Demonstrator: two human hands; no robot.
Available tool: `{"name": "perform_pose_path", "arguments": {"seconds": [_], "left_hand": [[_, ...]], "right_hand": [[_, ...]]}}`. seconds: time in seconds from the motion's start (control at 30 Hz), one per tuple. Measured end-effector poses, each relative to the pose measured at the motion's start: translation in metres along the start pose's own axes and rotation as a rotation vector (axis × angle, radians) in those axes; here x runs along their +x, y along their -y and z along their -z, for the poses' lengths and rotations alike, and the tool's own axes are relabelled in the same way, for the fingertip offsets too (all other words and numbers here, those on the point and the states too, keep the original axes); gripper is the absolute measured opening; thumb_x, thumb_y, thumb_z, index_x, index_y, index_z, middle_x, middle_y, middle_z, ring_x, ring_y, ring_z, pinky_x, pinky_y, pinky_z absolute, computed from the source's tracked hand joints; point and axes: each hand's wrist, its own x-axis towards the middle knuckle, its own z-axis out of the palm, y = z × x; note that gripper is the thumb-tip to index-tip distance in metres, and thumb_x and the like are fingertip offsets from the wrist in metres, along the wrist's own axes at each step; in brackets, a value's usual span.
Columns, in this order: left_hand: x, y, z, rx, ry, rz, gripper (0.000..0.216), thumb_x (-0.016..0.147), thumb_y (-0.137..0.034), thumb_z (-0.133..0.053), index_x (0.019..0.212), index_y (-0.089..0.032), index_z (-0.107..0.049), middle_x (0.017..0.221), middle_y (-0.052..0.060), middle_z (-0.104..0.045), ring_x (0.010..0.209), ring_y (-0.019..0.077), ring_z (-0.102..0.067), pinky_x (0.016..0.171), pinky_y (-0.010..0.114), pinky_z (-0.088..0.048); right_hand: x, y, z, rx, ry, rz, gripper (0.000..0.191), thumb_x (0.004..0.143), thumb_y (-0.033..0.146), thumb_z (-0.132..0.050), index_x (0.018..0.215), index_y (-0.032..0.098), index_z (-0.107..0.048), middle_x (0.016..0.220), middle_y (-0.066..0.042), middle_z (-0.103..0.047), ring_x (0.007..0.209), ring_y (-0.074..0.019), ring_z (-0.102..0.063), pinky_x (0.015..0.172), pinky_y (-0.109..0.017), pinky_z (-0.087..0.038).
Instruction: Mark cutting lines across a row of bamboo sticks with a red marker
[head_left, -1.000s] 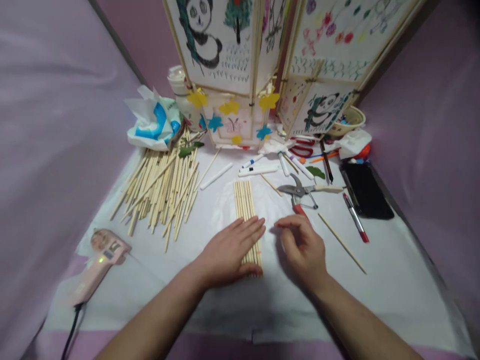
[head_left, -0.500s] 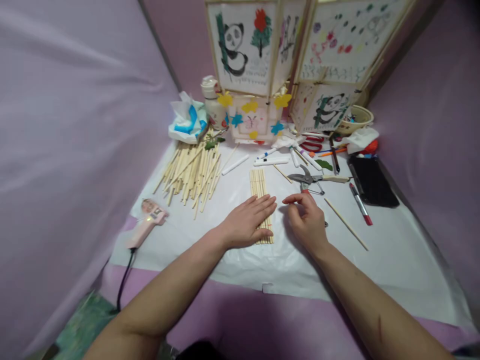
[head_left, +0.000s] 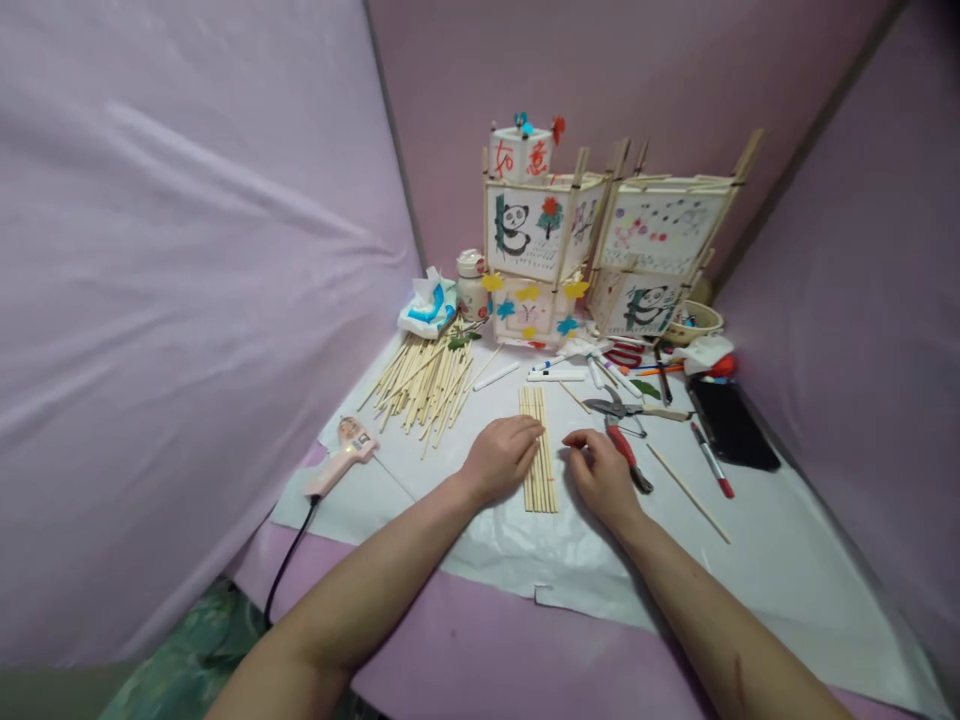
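Note:
A row of thin wooden sticks (head_left: pixel 541 480) lies side by side on the white-covered table in front of me. My left hand (head_left: pixel 501 455) rests at the row's left side, its slightly bent fingertips over the sticks, holding nothing. To the right of the row, my right hand (head_left: pixel 604 480) hovers with bent fingers and a small gap between thumb and forefinger; nothing shows in it. Red-handled pruning shears (head_left: pixel 622 445) lie just beyond the right hand. A single stick (head_left: pixel 686 492) lies farther right.
A heap of sticks (head_left: pixel 427 385) lies back left, with a pink glue gun (head_left: pixel 341 465) and its cord nearer. Painted paper lanterns on stick frames (head_left: pixel 525 235) stand behind. A black phone (head_left: pixel 733 425), a red-capped marker (head_left: pixel 711 460) and white pens (head_left: pixel 496 376) lie about.
My left hand has drawn back leftward from lying flat across the sticks, its fingers now more bent. My right hand keeps its place beside the row. The view has tilted up.

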Motion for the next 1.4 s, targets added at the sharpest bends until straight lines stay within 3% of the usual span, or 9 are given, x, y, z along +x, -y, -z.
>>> {"name": "perform_pose_path", "arguments": {"seconds": [0.23, 0.5, 0.73, 0.83, 0.97, 1.17, 1.3, 1.4], "left_hand": [[-0.012, -0.005, 0.014, -0.021, -0.089, 0.339, 0.031, 0.095, -0.015, -0.050, 0.123, -0.015, -0.064, 0.125, 0.011, -0.070, 0.120, 0.0256, -0.063, 0.107, 0.045, -0.049], [-0.047, -0.035, 0.019, -0.187, -0.076, 0.349, 0.019, 0.096, -0.021, -0.048, 0.090, -0.020, -0.065, 0.091, 0.005, -0.069, 0.088, 0.0196, -0.065, 0.081, 0.032, -0.051], [-0.048, -0.042, 0.018, -0.047, 0.082, 0.462, 0.049, 0.105, -0.041, -0.036, 0.063, -0.021, -0.051, 0.063, 0.000, -0.061, 0.063, 0.0165, -0.057, 0.062, 0.029, -0.034], [-0.050, -0.043, 0.019, 0.008, 0.062, 0.488, 0.048, 0.106, -0.039, -0.032, 0.068, -0.021, -0.054, 0.068, 0.002, -0.064, 0.067, 0.0180, -0.060, 0.062, 0.029, -0.031], [-0.050, -0.042, 0.021, 0.069, 0.045, 0.544, 0.031, 0.106, -0.034, -0.034, 0.092, -0.022, -0.060, 0.079, 0.002, -0.070, 0.073, 0.0208, -0.065, 0.063, 0.030, -0.030], [-0.049, -0.040, 0.021, 0.074, 0.086, 0.565, 0.024, 0.105, -0.030, -0.035, 0.114, -0.024, -0.057, 0.080, 0.001, -0.071, 0.076, 0.0238, -0.069, 0.066, 0.030, -0.035], [-0.052, -0.031, 0.022, -0.001, -0.007, 0.585, 0.029, 0.102, -0.020, -0.031, 0.124, -0.021, -0.050, 0.078, 0.002, -0.067, 0.075, 0.0242, -0.066, 0.069, 0.032, -0.039], [-0.053, -0.020, 0.020, -0.112, -0.099, 0.552, 0.028, 0.094, -0.011, -0.035, 0.116, -0.020, -0.051, 0.085, 0.003, -0.064, 0.078, 0.0217, -0.063, 0.072, 0.032, -0.043]], "right_hand": [[-0.001, 0.000, 0.001, -0.003, 0.018, -0.027, 0.015, 0.086, 0.018, -0.047, 0.092, 0.020, -0.061, 0.091, -0.008, -0.069, 0.085, -0.0235, -0.063, 0.079, -0.040, -0.051], [-0.002, 0.000, 0.001, 0.008, 0.066, -0.087, 0.017, 0.091, 0.028, -0.047, 0.094, 0.021, -0.062, 0.086, -0.005, -0.070, 0.077, -0.0206, -0.063, 0.074, -0.033, -0.047], [-0.006, 0.001, 0.005, 0.004, 0.145, -0.109, 0.035, 0.095, 0.044, -0.049, 0.070, 0.023, -0.060, 0.066, -0.002, -0.064, 0.065, -0.0194, -0.058, 0.066, -0.031, -0.041], [-0.007, 0.003, 0.006, -0.001, 0.144, -0.116, 0.037, 0.096, 0.045, -0.045, 0.069, 0.023, -0.060, 0.066, -0.002, -0.064, 0.065, -0.0198, -0.058, 0.067, -0.032, -0.041], [-0.009, 0.003, 0.008, -0.004, 0.142, -0.132, 0.035, 0.097, 0.042, -0.040, 0.078, 0.022, -0.062, 0.068, -0.003, -0.066, 0.064, -0.0200, -0.060, 0.066, -0.032, -0.041], [-0.012, -0.004, 0.008, 0.011, 0.173, -0.140, 0.029, 0.093, 0.038, -0.044, 0.090, 0.020, -0.066, 0.069, -0.002, -0.068, 0.061, -0.0195, -0.060, 0.064, -0.031, -0.043], [-0.013, -0.004, 0.010, -0.008, 0.198, -0.127, 0.030, 0.093, 0.038, -0.045, 0.097, 0.019, -0.068, 0.072, -0.003, -0.070, 0.064, -0.0205, -0.062, 0.066, -0.032, -0.045], [-0.015, -0.002, 0.012, -0.006, 0.221, -0.120, 0.030, 0.093, 0.039, -0.046, 0.098, 0.019, -0.068, 0.074, -0.003, -0.071, 0.066, -0.0207, -0.064, 0.067, -0.032, -0.046]]}}
